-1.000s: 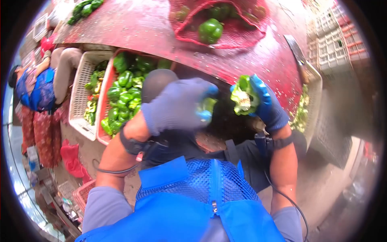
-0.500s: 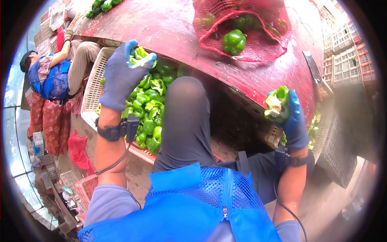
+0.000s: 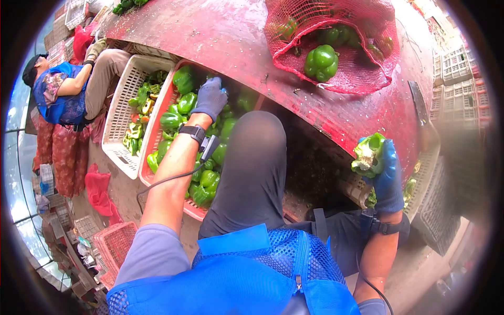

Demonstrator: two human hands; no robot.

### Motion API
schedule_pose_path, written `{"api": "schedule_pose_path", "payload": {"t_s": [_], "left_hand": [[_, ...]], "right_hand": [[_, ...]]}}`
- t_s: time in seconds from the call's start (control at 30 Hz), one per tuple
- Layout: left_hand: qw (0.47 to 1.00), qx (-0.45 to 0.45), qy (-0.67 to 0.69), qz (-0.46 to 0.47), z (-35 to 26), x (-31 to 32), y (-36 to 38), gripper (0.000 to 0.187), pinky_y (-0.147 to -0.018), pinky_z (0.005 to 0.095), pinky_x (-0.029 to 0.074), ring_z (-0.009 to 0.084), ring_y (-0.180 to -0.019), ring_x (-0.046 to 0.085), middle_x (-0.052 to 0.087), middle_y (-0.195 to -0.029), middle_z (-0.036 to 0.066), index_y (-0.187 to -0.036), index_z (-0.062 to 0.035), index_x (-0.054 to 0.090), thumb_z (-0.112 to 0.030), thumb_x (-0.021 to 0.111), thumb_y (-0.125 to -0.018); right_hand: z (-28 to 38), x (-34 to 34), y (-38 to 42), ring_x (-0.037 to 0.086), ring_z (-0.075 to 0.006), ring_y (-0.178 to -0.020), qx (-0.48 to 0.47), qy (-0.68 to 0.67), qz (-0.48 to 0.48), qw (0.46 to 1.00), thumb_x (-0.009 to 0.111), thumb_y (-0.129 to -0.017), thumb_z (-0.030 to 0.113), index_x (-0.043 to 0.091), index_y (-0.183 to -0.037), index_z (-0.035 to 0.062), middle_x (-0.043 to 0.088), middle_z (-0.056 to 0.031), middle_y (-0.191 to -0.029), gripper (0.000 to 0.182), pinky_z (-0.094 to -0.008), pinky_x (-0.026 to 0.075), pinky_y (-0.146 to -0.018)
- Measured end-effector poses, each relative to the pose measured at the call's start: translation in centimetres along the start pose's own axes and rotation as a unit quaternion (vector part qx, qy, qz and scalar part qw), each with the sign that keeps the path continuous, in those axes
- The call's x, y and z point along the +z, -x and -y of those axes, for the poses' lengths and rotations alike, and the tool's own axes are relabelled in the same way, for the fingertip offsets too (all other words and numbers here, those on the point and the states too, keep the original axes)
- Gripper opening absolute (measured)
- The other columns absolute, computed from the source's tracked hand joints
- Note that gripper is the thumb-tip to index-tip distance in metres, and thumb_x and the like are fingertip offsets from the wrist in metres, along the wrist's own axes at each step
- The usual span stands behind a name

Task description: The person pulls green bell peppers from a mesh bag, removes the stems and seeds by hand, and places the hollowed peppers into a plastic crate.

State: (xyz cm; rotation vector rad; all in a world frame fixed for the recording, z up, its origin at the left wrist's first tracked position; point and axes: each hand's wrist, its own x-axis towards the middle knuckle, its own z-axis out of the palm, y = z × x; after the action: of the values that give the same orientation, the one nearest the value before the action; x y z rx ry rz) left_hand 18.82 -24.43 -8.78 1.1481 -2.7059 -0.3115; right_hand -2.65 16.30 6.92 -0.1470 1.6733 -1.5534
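My left hand [image 3: 211,98], in a bluish-grey glove, reaches over an orange crate [image 3: 148,140] of green peppers [image 3: 170,121]. Its fingers are curled, and what they hold, if anything, is hidden. On the right, my right hand [image 3: 388,176], in a blue glove, grips a cut green pepper [image 3: 369,155] with its pale inside showing. Beside the orange crate is a white crate [image 3: 116,121] with cut pepper pieces [image 3: 135,137].
A red mesh bag [image 3: 362,79] with green peppers lies open on the red table [image 3: 231,47]. A blade-like tool [image 3: 418,100] sits at its right edge. At the left a person [image 3: 65,89] in a blue vest is seated. Crates [image 3: 455,65] are stacked at the right.
My left hand has moved right and away from the white crate to the orange one; the pieces it held no longer show. My right hand is lower in view, still gripping the cut pepper.
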Motion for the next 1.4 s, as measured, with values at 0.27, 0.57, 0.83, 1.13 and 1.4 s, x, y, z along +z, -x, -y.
{"api": "schedule_pose_path", "payload": {"t_s": [0.27, 0.57, 0.83, 1.13, 1.4], "left_hand": [[0.983, -0.052, -0.111, 0.137, -0.5, 0.7, -1.5, 0.020, -0.077, 0.0433, 0.055, 0.0400, -0.088, 0.067, 0.069, -0.088, 0.023, -0.080, -0.0045, 0.074, -0.019, 0.060, -0.079], [0.981, 0.026, 0.194, 0.016, -8.5, -12.5, 3.0, 0.020, -0.072, 0.0280, 0.050, 0.0099, -0.079, 0.060, 0.068, -0.085, 0.006, -0.102, 0.0006, 0.067, -0.016, 0.066, -0.091], [0.888, 0.132, 0.398, 0.186, -27.0, -15.2, 8.2, 0.046, -0.078, 0.0265, 0.052, 0.0104, -0.088, 0.061, 0.065, -0.104, 0.007, -0.127, -0.0033, 0.058, -0.020, 0.073, -0.087], [0.628, -0.004, 0.706, 0.327, -31.9, -8.5, 10.6, 0.039, -0.085, 0.0246, 0.052, 0.0100, -0.094, 0.062, 0.065, -0.109, 0.004, -0.125, -0.0007, 0.057, -0.011, 0.068, -0.089], [0.872, 0.159, 0.444, 0.131, -31.1, -7.2, 9.9, 0.052, -0.089, 0.0277, 0.051, 0.0126, -0.098, 0.063, 0.065, -0.111, 0.007, -0.121, 0.0019, 0.059, -0.010, 0.082, -0.075]], "right_hand": [[-0.4, -0.4, -0.3, 0.064, -0.0136, -0.076, -0.005, -0.009, 0.003, 1.000, 0.047, -0.098, 0.050, 0.064, -0.111, 0.0056, 0.066, -0.0042, -0.092, 0.049, -0.0302, 0.054, -0.069], [0.6, -1.2, 0.5, 0.067, -0.0202, -0.088, -0.049, 0.033, 0.074, 0.995, 0.058, -0.096, 0.032, 0.060, -0.114, 0.0015, 0.067, -0.0082, -0.100, 0.036, -0.0323, 0.054, -0.074], [0.0, -0.9, 1.0, 0.061, -0.0238, -0.085, -0.060, -0.027, 0.085, 0.994, 0.048, -0.098, 0.023, 0.058, -0.116, -0.0002, 0.064, -0.0124, -0.095, 0.031, -0.0349, 0.051, -0.077], [-0.2, -1.1, 1.6, 0.061, -0.0128, -0.085, -0.218, -0.032, 0.014, 0.975, 0.052, -0.099, 0.028, 0.060, -0.117, -0.0003, 0.066, -0.0075, -0.096, 0.035, -0.0301, 0.051, -0.077], [-0.3, -2.2, 1.9, 0.062, -0.0136, -0.090, -0.176, 0.118, -0.025, 0.977, 0.067, -0.091, 0.028, 0.060, -0.121, 0.0000, 0.068, -0.0105, -0.101, 0.042, -0.0307, 0.051, -0.079]]}}
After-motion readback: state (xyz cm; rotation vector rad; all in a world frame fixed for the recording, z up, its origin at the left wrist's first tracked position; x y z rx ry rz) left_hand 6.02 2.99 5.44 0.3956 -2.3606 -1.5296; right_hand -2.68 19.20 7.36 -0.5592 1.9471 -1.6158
